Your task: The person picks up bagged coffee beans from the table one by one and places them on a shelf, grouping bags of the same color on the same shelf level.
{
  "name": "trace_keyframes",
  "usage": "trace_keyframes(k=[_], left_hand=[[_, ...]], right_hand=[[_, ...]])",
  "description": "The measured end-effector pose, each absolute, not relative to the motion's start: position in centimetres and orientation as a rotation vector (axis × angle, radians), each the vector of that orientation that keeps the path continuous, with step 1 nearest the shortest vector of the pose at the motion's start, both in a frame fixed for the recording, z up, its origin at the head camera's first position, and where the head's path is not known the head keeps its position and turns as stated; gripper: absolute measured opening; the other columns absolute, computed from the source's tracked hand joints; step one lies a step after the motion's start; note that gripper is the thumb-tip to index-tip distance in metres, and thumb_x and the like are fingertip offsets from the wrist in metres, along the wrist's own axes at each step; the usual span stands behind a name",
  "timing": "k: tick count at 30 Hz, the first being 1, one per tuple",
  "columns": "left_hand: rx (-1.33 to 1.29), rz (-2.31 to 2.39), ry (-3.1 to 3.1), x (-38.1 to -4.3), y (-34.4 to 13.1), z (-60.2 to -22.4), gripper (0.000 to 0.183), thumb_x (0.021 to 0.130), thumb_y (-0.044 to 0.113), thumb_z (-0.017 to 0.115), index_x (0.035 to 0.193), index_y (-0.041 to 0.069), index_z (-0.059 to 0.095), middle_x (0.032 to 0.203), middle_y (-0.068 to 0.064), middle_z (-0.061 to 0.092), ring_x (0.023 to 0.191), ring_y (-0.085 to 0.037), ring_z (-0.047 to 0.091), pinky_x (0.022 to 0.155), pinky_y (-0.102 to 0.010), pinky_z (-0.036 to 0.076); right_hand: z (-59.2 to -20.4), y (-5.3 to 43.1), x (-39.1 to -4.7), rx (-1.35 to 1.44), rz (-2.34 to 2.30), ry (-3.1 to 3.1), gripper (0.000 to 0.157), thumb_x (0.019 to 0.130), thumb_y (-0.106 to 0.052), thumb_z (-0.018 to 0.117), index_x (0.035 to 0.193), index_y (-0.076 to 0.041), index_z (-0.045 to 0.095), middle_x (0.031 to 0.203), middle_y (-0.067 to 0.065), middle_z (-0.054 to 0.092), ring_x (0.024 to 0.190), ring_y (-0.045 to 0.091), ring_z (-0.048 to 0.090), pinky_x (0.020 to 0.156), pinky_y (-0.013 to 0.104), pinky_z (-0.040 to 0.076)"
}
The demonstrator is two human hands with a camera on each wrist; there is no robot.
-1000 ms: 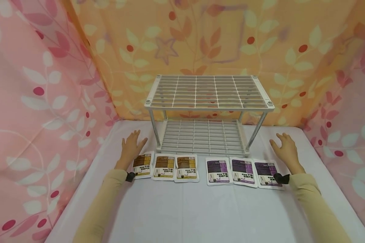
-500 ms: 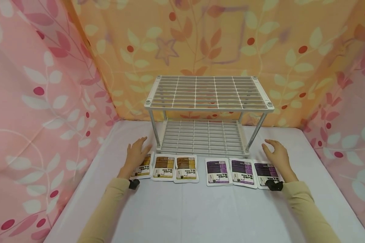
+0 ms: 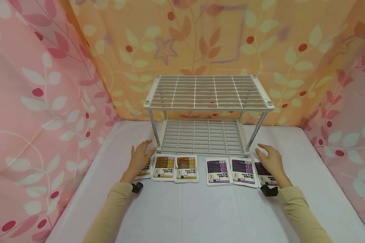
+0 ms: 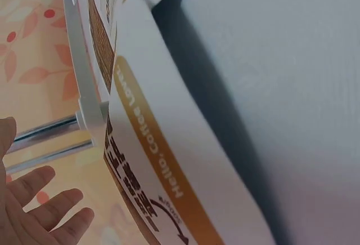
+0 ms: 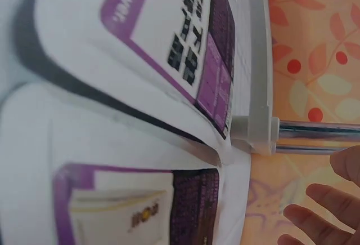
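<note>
My left hand (image 3: 137,159) hovers over the leftmost brown-labelled coffee pouch (image 3: 144,172), covering part of it. Its fingers are spread and hold nothing; in the left wrist view the fingertips (image 4: 68,200) stand apart from the white pouch (image 4: 163,160). My right hand (image 3: 272,163), also with fingers parted and nothing in them, is over the rightmost purple-labelled pouch (image 3: 264,180) and hides its upper right part. Two more brown pouches (image 3: 186,168) and two more purple pouches (image 3: 218,171) lie flat in the same row between the hands.
Behind the pouches stands a two-tier white wire rack (image 3: 208,107) with metal posts (image 3: 257,131). A white cloth (image 3: 207,212) covers the table. Floral curtains, orange (image 3: 109,60) at the back and pink at the sides, enclose it.
Both hands have moved inward and toward me, the left to the right and the right to the left, so they now cover more of the outer pouches. The pouches and rack have stayed put.
</note>
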State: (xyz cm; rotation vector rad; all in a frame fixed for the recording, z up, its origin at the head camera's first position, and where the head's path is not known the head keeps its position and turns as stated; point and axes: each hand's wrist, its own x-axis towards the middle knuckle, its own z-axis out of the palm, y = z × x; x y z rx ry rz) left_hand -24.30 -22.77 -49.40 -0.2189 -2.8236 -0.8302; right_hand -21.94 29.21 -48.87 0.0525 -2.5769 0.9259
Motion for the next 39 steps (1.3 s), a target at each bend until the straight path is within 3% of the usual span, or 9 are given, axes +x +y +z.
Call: trace_keyframes(k=[10, 14, 22, 28, 39], left_hand=[[-0.292, -0.865, -2.77, -23.6, -21.7, -49.8, 0.053, 0.093, 0.037, 0.054, 0.136, 0.007, 0.045, 0.139, -0.018, 0.045, 0.13, -0.037, 0.037, 0.106, -0.066, 0.009], [-0.304, -0.885, -2.778, -23.5, -21.3, -50.1, 0.054, 0.093, 0.041, 0.051, 0.136, 0.008, 0.045, 0.138, -0.017, 0.046, 0.13, -0.035, 0.038, 0.106, -0.065, 0.011], [-0.341, -0.915, -2.78, -23.1, -20.4, -50.4, 0.056, 0.093, 0.046, 0.048, 0.135, 0.009, 0.046, 0.137, -0.014, 0.048, 0.129, -0.033, 0.04, 0.107, -0.064, 0.014], [-0.398, -0.906, -2.737, -22.3, -19.7, -50.1, 0.051, 0.093, 0.038, 0.053, 0.132, 0.005, 0.049, 0.132, -0.014, 0.053, 0.125, -0.034, 0.045, 0.103, -0.067, 0.019], [-0.469, -0.952, -2.797, -21.1, -18.7, -50.2, 0.05, 0.093, 0.037, 0.054, 0.132, 0.006, 0.05, 0.134, -0.013, 0.052, 0.125, -0.033, 0.045, 0.106, -0.063, 0.021]], right_hand=[[-50.1, 28.7, -21.6, 0.12, 0.953, -2.542, 0.035, 0.089, -0.016, 0.06, 0.115, 0.007, 0.059, 0.115, 0.032, 0.055, 0.109, 0.049, 0.049, 0.09, 0.059, 0.037], [-50.1, 28.1, -21.4, 0.162, 0.984, -2.527, 0.035, 0.088, -0.014, 0.061, 0.115, 0.007, 0.059, 0.115, 0.031, 0.054, 0.109, 0.048, 0.048, 0.09, 0.06, 0.037], [-49.5, 26.5, -20.9, 0.155, 1.02, -2.603, 0.045, 0.091, -0.02, 0.058, 0.126, 0.007, 0.05, 0.121, 0.031, 0.053, 0.114, 0.048, 0.045, 0.093, 0.061, 0.037], [-49.3, 25.6, -20.5, 0.108, 1.001, -2.592, 0.048, 0.09, -0.017, 0.058, 0.13, 0.008, 0.046, 0.115, 0.03, 0.058, 0.109, 0.048, 0.051, 0.09, 0.06, 0.039], [-49.9, 23.6, -20.0, 0.187, 1.042, -2.609, 0.046, 0.092, -0.023, 0.057, 0.127, 0.005, 0.051, 0.117, 0.026, 0.057, 0.11, 0.044, 0.051, 0.086, 0.057, 0.044]])
